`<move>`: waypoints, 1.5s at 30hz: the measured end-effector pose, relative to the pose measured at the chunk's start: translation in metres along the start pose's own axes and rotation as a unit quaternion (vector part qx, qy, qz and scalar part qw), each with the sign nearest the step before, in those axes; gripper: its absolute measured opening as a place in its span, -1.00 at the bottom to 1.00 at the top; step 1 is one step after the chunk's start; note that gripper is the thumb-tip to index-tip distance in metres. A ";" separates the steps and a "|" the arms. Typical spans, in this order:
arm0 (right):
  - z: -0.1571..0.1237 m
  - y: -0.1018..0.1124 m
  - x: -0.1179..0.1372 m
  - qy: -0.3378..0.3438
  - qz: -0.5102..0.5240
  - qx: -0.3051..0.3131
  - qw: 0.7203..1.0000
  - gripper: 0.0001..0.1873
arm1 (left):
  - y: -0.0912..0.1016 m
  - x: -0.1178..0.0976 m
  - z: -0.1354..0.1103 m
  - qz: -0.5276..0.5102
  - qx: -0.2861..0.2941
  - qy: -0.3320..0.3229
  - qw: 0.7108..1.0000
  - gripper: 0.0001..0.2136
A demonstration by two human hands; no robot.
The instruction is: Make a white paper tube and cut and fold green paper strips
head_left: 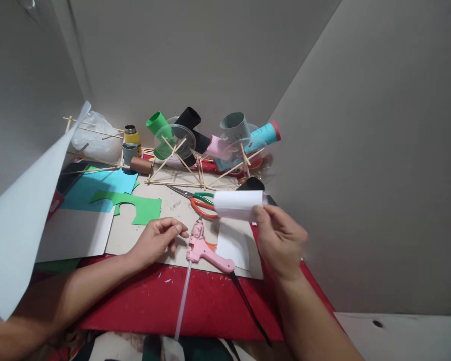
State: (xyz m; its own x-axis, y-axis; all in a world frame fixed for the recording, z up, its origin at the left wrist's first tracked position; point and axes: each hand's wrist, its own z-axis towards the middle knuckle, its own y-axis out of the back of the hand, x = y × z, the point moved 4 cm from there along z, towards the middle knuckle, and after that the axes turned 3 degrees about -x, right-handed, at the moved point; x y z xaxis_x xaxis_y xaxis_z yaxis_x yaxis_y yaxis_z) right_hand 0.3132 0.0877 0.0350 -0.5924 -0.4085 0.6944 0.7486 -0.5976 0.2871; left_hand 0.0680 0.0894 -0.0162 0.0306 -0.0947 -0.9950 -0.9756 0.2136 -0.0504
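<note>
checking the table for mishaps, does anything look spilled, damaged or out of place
Mildly untidy: small pale scraps litter the red tabletop, and the long translucent glue stick jutting from the pink plastic glue gun reaches the front edge, where it might get knocked.

White roll (233, 200): sheet curved into a tube, held horizontally by its right end, just right of the frame's centre.
Glue gun (200, 247): pink, lying on its side below centre, nozzle upward in frame, handle slanting lower right.
Glue stick (183, 300): translucent, projecting from the gun's rear toward the bottom edge.
</note>
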 end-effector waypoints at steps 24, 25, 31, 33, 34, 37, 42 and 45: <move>0.033 -0.010 -0.055 0.155 -0.239 0.082 0.955 -0.65 | -0.002 0.014 0.004 0.037 0.036 -0.003 0.999 -0.73; 0.033 -0.007 -0.051 0.156 -0.227 0.063 0.959 -0.66 | -0.002 0.014 0.003 0.039 0.039 -0.004 0.998 -0.73; 0.031 0.014 -0.038 0.118 -0.131 -0.098 0.979 -0.68 | -0.002 0.015 0.004 0.040 0.040 -0.011 0.998 -0.72; 0.029 0.015 -0.035 0.104 -0.116 -0.115 0.981 -0.68 | -0.002 0.017 0.005 0.039 0.041 -0.011 0.998 -0.72; 0.028 0.015 -0.034 0.103 -0.108 -0.121 0.981 -0.69 | -0.002 0.018 0.005 0.038 0.042 -0.011 0.998 -0.72; 0.023 0.015 -0.027 0.112 -0.089 -0.127 0.982 -0.70 | -0.002 0.019 0.005 0.036 0.044 -0.015 0.998 -0.72; 0.016 0.004 -0.014 0.096 -0.065 0.045 0.992 -0.67 | -0.002 0.020 0.006 0.026 0.041 -0.014 0.999 -0.72; 0.001 -0.014 -0.001 0.097 -0.054 0.291 0.950 -0.73 | -0.001 0.024 0.006 0.024 0.030 -0.013 0.999 -0.72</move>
State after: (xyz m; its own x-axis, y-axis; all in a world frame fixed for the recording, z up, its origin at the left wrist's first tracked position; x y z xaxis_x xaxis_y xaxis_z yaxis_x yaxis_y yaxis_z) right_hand 0.3036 0.0973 0.0305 -0.6767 -0.5200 0.5212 0.6845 -0.1837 0.7055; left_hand 0.0711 0.0928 -0.0401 -0.0103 -0.0584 -0.9982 -0.9611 0.2762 -0.0063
